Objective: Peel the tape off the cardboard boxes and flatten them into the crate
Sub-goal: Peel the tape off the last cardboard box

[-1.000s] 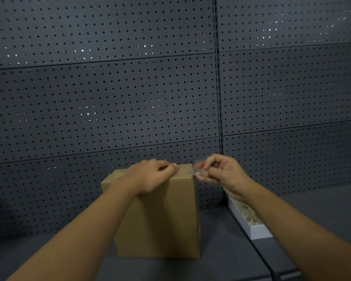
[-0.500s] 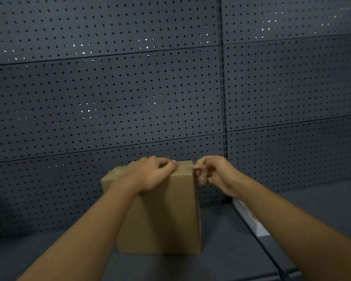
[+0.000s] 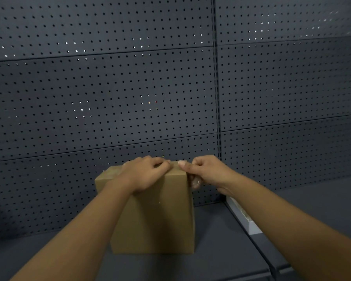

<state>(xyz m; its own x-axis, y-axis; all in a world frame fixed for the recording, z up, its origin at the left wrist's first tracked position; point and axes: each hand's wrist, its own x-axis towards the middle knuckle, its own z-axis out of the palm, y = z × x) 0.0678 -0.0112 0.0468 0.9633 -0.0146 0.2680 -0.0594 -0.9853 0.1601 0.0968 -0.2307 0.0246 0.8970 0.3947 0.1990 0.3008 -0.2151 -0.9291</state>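
dark pegboard wall [image 3: 109, 98] behind; 1 white tray [image 3: 244, 218] at 3 o'clock, half hidden by the right forearm. 1 cardboard box [image 3: 156, 218] stands upright on the grey shelf [image 3: 221, 250]. left hand [image 3: 144, 175] curls over its top; right hand [image 3: 207, 172] pinches clear tape [image 3: 196, 182] at the top right corner.

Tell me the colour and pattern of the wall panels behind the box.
Dark grey pegboard wall panels, dotted with regular rows of small holes; the head view shows them.
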